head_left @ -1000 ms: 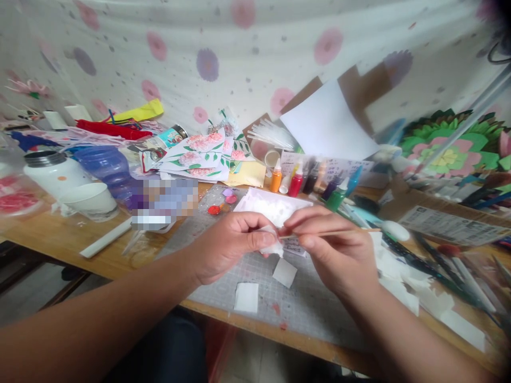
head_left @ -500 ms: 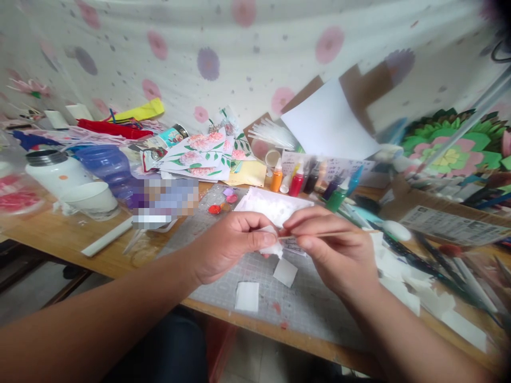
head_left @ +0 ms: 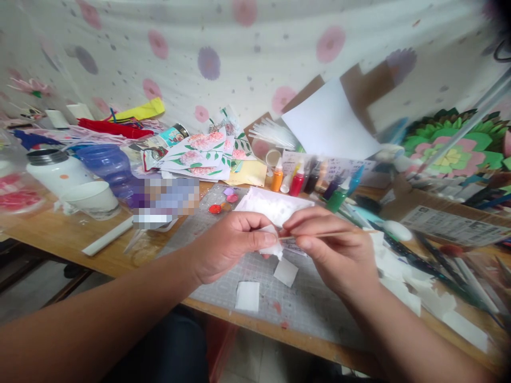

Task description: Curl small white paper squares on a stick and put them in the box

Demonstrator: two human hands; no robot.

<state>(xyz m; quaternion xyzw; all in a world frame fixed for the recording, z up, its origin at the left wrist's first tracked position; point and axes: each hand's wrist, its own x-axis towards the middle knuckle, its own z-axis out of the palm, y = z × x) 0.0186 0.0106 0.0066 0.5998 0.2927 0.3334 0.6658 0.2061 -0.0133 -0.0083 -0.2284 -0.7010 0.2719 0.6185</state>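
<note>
My left hand [head_left: 235,242] pinches a small piece of white paper [head_left: 273,246] between thumb and fingers, above a grey cutting mat [head_left: 215,298]. From the other side, my right hand [head_left: 335,244] holds a thin wooden stick [head_left: 323,234] by thumb and fingertips. The stick's tip meets the paper's edge; its exact contact is partly hidden by the fingers. Two white paper squares lie on the mat below: one square [head_left: 286,272] just under the hands, another square [head_left: 247,296] nearer the front edge. Behind the hands sits a white tray [head_left: 249,201] with white bits in it.
Small paint bottles, among them an orange bottle [head_left: 277,178] and a green bottle [head_left: 337,197], stand behind the tray. Paper scraps [head_left: 431,295] and brushes lie at right beside a cardboard box [head_left: 451,213]. At left are a white cup [head_left: 93,199] and a blue plastic jar [head_left: 106,165].
</note>
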